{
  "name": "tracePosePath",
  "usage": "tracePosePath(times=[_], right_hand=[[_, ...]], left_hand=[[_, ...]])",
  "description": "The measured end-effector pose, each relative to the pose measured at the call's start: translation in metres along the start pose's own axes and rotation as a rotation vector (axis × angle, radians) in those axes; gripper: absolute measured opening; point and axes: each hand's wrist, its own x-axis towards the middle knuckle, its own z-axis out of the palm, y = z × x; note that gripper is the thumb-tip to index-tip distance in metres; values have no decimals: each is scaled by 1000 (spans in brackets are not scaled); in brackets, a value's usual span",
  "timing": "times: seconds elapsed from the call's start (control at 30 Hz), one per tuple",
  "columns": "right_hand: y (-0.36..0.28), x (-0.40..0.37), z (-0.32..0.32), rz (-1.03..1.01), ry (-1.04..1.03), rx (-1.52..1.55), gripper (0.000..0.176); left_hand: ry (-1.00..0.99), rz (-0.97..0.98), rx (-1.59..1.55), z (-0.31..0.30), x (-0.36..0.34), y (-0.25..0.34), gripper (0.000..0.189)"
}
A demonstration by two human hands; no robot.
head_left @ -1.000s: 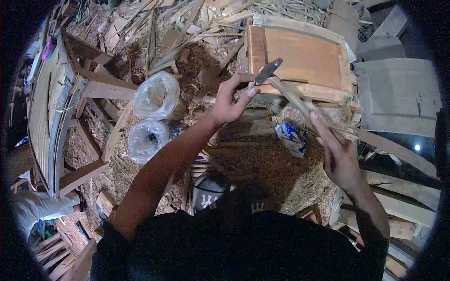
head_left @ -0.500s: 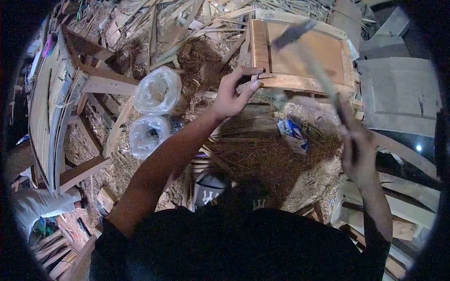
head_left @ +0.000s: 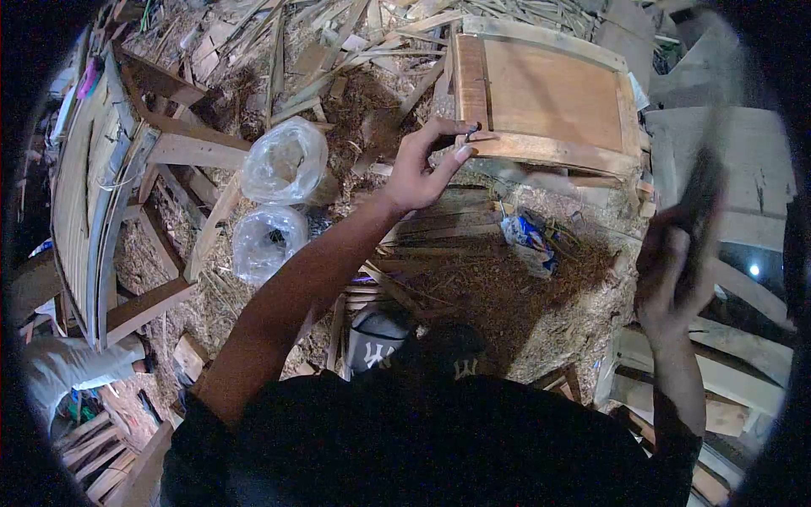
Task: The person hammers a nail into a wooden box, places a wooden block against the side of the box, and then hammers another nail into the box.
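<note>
My left hand [head_left: 424,167] pinches a small nail [head_left: 470,133] against the near left corner of a wooden panel frame [head_left: 547,93]. My right hand [head_left: 676,270] is raised at the right, gripping a hammer handle [head_left: 705,182] that is blurred by motion; the hammer head is too smeared to make out. The hammer is well clear of the frame, up and to the right of it.
Two clear plastic bags [head_left: 283,165] lie left of my forearm on sawdust and wood offcuts. A slatted wooden chair frame [head_left: 101,194] stands at the left. A blue wrapper [head_left: 528,237] lies below the panel. Grey boards [head_left: 718,169] sit at the right.
The hammer rose from the frame's corner and swung back to the right with my right hand. My left hand stayed at the corner, holding the nail.
</note>
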Motion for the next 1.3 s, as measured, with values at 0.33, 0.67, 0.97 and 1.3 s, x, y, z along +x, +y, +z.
tracePosePath(times=[0.33, 0.67, 0.97, 1.3], right_hand=[[-13, 10, -1, -73, -70, 20, 50], [2, 4, 23, -67, -268, 26, 55], [53, 25, 50, -50, -141, 55, 58], [56, 55, 56, 10, -145, 17, 55]], left_hand=[[1, 49, -15, 0, 2, 3, 28], [-13, 30, 4, -3, 0, 7, 32], [-81, 150, 201, -5, 5, -11, 61], [-69, 73, 190, -3, 7, -5, 49]])
